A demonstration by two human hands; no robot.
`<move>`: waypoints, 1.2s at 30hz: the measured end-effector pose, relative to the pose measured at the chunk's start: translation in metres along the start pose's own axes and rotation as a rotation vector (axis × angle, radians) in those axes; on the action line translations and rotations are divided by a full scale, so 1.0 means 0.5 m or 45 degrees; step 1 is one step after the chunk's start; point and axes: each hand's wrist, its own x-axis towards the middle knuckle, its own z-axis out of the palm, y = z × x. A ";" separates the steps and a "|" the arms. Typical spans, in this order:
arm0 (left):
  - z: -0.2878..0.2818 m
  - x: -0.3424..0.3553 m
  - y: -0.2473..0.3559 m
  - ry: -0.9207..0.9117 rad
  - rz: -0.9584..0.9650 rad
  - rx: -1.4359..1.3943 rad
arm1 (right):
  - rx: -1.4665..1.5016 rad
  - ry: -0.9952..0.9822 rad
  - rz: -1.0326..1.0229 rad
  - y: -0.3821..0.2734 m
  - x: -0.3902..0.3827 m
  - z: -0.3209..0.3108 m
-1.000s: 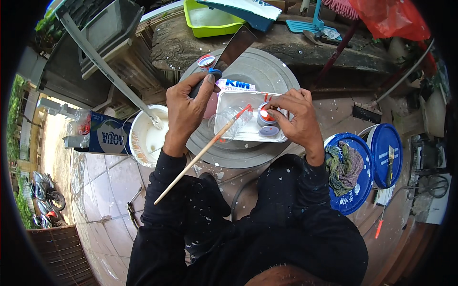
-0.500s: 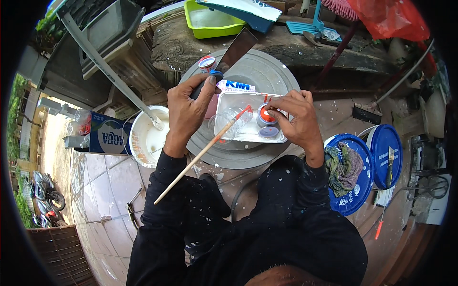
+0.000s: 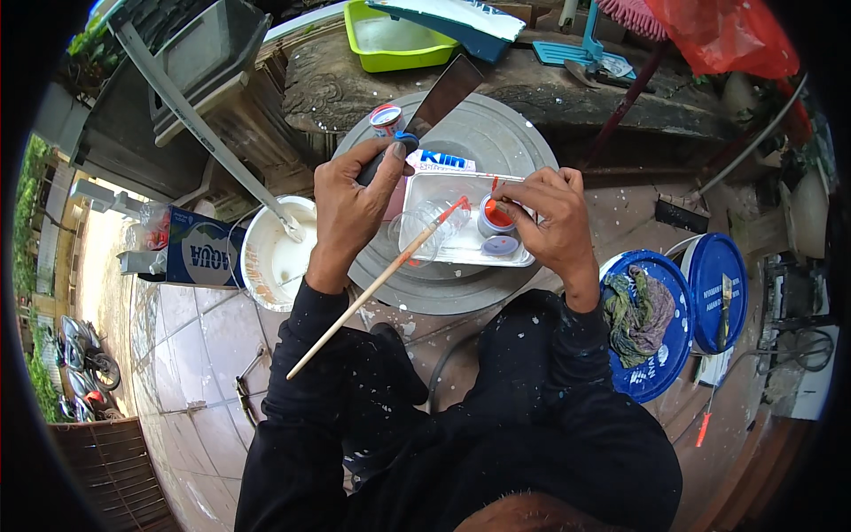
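My left hand grips a scraper with a wide dark blade, a black handle and a blue end. My right hand has its fingers closed over an open small tin of orange-red paint; what is pinched there is hard to make out. The tin and a grey-lilac lid sit in a white tray on a round grey platform. A long wooden brush with a red tip leans over a clear plastic cup at the tray's left. Another small tin stands behind.
A white bucket with a pole in it stands at left beside a blue box. Two blue-lidded buckets, one bearing a crumpled rag, stand at right. A wooden bench behind holds a green tray and a blue dustpan.
My left hand and the scraper have shifted slightly down and to the right. My right hand stays at the paint tin, its fingers moving a little.
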 end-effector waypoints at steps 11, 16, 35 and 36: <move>0.001 0.000 -0.001 -0.001 0.020 0.033 | -0.048 0.019 -0.024 0.003 -0.001 0.002; 0.001 -0.001 -0.003 0.007 0.027 0.003 | -0.105 -0.075 0.014 -0.004 0.000 -0.011; 0.004 0.000 -0.011 0.003 0.022 0.014 | -0.012 0.016 -0.013 -0.004 0.001 0.000; 0.004 0.001 -0.011 -0.001 0.014 0.031 | -0.083 0.030 -0.007 -0.004 0.001 -0.001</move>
